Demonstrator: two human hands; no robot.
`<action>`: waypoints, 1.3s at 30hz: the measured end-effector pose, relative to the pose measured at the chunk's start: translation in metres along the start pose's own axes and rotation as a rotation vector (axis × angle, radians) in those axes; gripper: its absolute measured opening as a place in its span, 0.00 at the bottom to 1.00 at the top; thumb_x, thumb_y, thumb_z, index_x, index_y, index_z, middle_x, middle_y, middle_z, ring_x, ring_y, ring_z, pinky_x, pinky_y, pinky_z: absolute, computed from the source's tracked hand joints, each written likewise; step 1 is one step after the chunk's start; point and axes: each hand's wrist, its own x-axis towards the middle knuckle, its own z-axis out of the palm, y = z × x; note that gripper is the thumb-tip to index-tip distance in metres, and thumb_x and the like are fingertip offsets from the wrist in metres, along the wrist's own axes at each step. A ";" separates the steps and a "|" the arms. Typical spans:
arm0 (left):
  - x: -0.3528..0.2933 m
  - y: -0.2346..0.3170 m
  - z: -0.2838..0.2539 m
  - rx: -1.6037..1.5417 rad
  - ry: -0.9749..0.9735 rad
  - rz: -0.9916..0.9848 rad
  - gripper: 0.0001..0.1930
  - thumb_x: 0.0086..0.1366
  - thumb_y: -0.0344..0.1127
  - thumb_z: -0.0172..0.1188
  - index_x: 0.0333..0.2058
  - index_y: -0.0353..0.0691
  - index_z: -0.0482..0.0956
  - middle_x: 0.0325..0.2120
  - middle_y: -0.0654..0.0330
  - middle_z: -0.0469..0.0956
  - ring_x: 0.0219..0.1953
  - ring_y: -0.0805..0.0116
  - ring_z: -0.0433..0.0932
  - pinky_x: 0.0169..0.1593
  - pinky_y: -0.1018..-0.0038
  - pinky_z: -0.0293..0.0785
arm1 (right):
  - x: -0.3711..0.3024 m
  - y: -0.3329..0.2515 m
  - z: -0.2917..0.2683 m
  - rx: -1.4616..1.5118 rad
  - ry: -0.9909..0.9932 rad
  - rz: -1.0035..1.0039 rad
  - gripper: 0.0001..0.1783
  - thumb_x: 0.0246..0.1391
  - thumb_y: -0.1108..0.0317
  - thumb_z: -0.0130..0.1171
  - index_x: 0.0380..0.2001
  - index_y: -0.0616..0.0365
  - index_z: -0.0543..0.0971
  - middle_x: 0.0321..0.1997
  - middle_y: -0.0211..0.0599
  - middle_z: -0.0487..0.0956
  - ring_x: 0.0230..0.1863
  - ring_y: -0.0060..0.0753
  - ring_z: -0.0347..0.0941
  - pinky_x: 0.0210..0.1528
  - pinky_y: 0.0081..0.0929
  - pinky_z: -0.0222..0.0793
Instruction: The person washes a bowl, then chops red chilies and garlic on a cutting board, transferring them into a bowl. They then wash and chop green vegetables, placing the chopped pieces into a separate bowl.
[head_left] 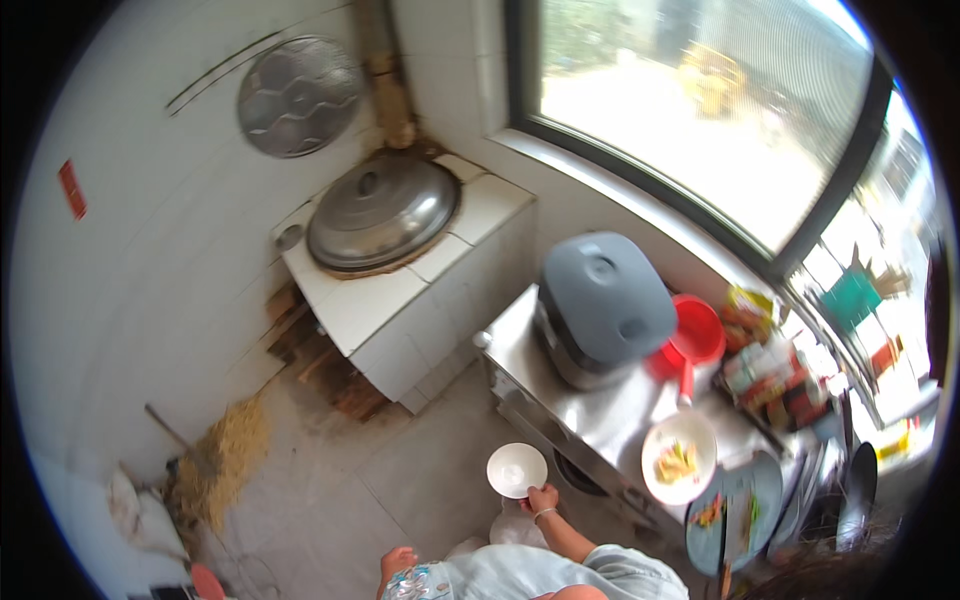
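My right hand (543, 499) is closed on the rim of a white bowl (517, 470), held out over the floor beside the metal counter (600, 412). Nothing shows inside the bowl. My left hand (399, 561) hangs by my body at the lower edge, its fingers loosely apart with nothing visible in them. Just below the bowl is a pale, see-through thing (515, 528) whose kind I cannot make out. To the right of my right hand, a white plate (658, 486) with pale yellow food pieces sits on the counter.
On the counter stand a grey-lidded appliance (608, 300), a red ladle-like scoop (697, 335), several packages and a round grey board (703, 540) bearing a knife and food scraps. A tiled stove (430, 290) with a large lidded wok (385, 212) fills the corner. Straw (232, 455) lies at left.
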 end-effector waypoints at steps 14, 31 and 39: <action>-0.141 0.185 0.188 0.414 -1.012 0.111 0.15 0.63 0.35 0.55 0.46 0.35 0.73 0.37 0.58 0.77 0.33 0.72 0.79 0.35 0.78 0.76 | -0.390 0.067 -0.248 0.504 0.476 -0.103 0.03 0.43 0.79 0.51 0.23 0.65 0.68 0.18 0.36 0.71 0.14 0.30 0.73 0.10 0.23 0.68; -0.497 0.081 0.536 0.546 -1.806 -0.124 0.34 0.57 0.23 0.52 0.61 0.43 0.50 0.52 0.56 0.65 0.53 0.62 0.68 0.45 0.67 0.76 | -0.528 0.228 -0.583 0.540 0.929 -0.198 0.10 0.42 0.72 0.56 0.16 0.62 0.66 0.13 0.34 0.71 0.11 0.24 0.69 0.10 0.22 0.64; -0.585 0.048 0.668 0.608 -1.869 -0.312 0.36 0.53 0.19 0.45 0.62 0.43 0.49 0.55 0.53 0.61 0.57 0.54 0.62 0.55 0.54 0.66 | -0.511 0.284 -0.687 0.735 1.124 -0.292 0.18 0.49 0.62 0.62 0.17 0.58 0.66 0.14 0.29 0.69 0.11 0.20 0.67 0.09 0.18 0.61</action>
